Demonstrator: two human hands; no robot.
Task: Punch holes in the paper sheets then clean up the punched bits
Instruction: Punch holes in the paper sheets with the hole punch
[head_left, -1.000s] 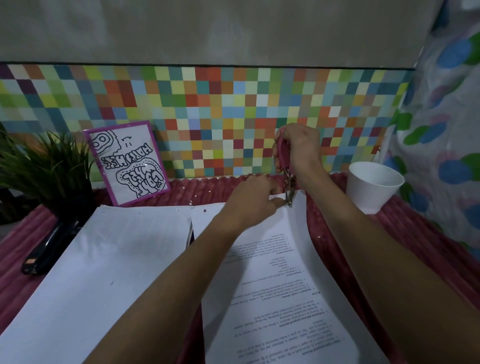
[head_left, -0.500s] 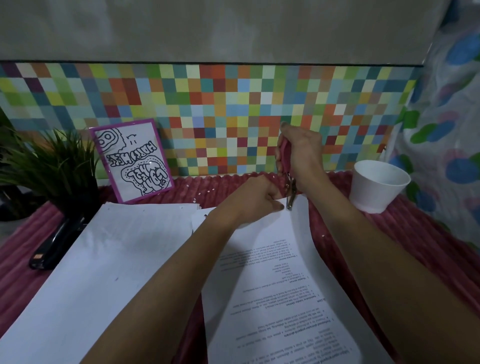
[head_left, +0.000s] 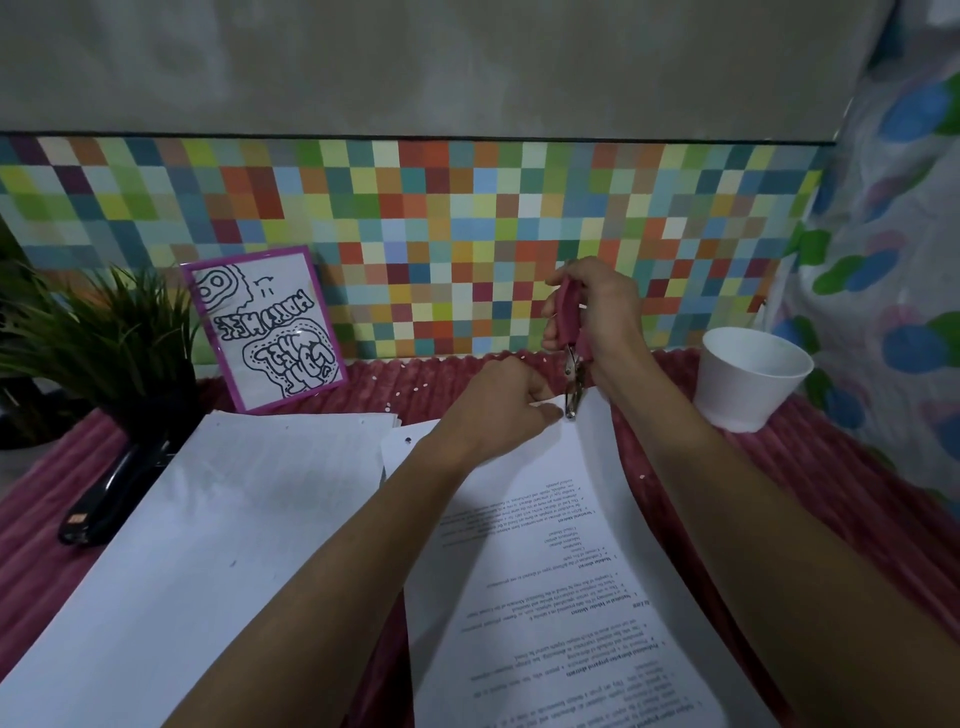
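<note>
A printed paper sheet (head_left: 545, 571) lies in front of me on the red ribbed cloth, with one punched hole near its far left corner. My left hand (head_left: 498, 405) pinches the sheet's far edge. My right hand (head_left: 597, 322) grips a pink hole punch (head_left: 569, 332), whose metal jaws sit on the sheet's far right corner. To the left lies a stack of blank sheets (head_left: 208, 545). Small white punched bits (head_left: 415, 389) are scattered on the cloth behind the papers.
A white paper cup (head_left: 748, 384) stands at the right. A black stapler (head_left: 114, 488) lies at the left beside a potted plant (head_left: 104, 338). A purple-framed drawing (head_left: 265, 327) leans against the checkered wall. A spotted curtain (head_left: 893, 286) hangs at the far right.
My hands and the punch stay at the sheet's far right corner, with the handles a little less squeezed. The view has shifted slightly.
</note>
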